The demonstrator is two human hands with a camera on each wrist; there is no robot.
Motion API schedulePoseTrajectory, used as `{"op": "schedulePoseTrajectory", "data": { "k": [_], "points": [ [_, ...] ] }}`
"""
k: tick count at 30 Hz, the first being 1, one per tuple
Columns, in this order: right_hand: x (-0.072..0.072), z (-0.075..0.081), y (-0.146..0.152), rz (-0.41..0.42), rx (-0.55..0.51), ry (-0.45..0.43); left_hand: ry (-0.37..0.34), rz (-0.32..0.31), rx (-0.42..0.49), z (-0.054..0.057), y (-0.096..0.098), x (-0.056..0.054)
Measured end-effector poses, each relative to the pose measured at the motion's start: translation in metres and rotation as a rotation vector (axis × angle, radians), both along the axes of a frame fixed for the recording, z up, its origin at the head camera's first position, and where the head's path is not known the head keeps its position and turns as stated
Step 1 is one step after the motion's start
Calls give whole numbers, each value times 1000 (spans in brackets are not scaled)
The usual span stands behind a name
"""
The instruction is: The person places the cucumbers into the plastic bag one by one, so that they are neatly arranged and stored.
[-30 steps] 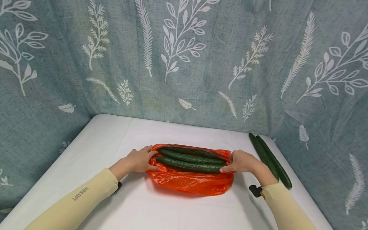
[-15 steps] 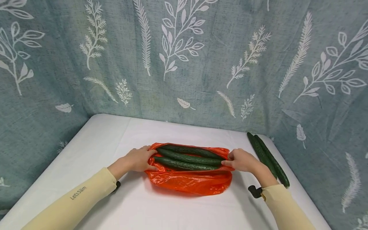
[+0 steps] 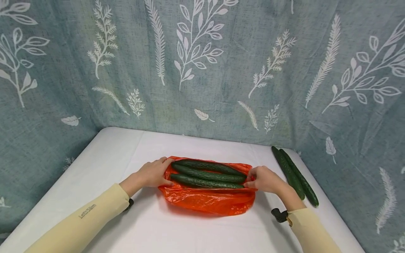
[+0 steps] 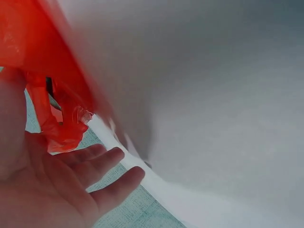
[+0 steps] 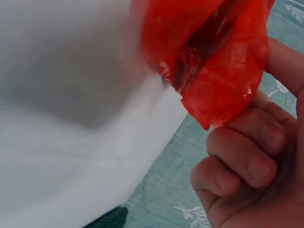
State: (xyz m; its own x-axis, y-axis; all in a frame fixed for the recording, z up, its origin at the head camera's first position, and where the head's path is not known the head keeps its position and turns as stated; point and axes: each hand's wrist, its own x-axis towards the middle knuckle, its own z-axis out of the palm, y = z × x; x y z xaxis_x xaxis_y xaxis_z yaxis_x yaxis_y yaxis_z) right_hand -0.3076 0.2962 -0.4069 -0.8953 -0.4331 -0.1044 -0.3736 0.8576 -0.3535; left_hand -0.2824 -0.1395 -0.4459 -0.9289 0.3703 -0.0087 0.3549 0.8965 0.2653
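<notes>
Crosswise on the white table (image 3: 202,233) lies a red bag (image 3: 209,202), mouth up, long axis left to right; three cucumbers (image 3: 209,174) inside follow it. The left hand (image 3: 154,173) touches its left end, fingers spread; the right hand (image 3: 265,179) grips its right end, fingers curled. Rightward, two more cucumbers (image 3: 288,172) point away from the person.

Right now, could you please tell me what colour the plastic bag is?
The plastic bag is bright orange-red, showing best in the head view.
</notes>
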Motion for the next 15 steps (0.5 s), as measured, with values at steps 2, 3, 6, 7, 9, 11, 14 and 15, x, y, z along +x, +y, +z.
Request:
{"op": "schedulePoseTrajectory", "data": {
  "k": [2,3,6,7,9,11,14,15],
  "points": [
    [0,-3,2,-4,-32,9,-21,5,2,0,1,-2],
    [0,-4,3,-5,-49,10,-35,10,1,1,1,-2],
    [1,-8,5,-26,-96,9,-67,16,-4,2,3,-6],
    [1,-9,6,-36,-105,11,-78,18,-5,2,3,-7],
    [2,-11,7,-55,-134,7,-100,20,-7,4,5,-9],
    [3,-12,7,-71,-154,1,-122,20,-3,6,6,-11],
    [4,-12,5,-88,-149,-5,-150,20,10,7,6,-14],
    [4,-12,4,-90,-131,-1,-155,17,17,8,6,-15]
  ]
}}
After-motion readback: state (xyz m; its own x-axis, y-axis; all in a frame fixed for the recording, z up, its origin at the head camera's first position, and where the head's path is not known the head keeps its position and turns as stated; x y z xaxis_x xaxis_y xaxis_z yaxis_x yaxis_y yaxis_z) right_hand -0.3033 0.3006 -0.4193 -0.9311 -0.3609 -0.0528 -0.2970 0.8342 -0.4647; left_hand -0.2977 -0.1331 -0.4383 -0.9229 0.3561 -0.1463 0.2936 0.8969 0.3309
